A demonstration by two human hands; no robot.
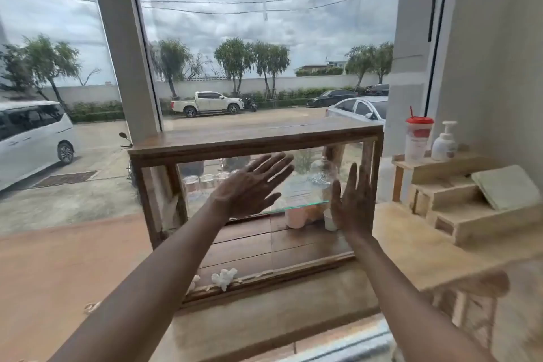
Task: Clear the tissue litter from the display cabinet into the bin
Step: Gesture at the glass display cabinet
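A wooden display cabinet (252, 141) with glass sides stands on the counter before the window. A crumpled white tissue (224, 277) lies at the front edge of its bottom board, and a smaller tissue bit (195, 280) peeks out beside my left forearm. My left hand (252, 185) is spread flat in front of the cabinet at mid height, fingers apart, holding nothing. My right hand (354, 200) is also flat and upright near the cabinet's right post, holding nothing. No bin is in view.
Inside the cabinet are glass jars (205, 182), a clear bottle (320, 176) on a glass shelf, and white cups (296, 216). To the right, a stepped wooden stand (458, 209) carries a red-lidded cup (418, 138), a pump bottle (445, 141) and a folded cloth (504, 186).
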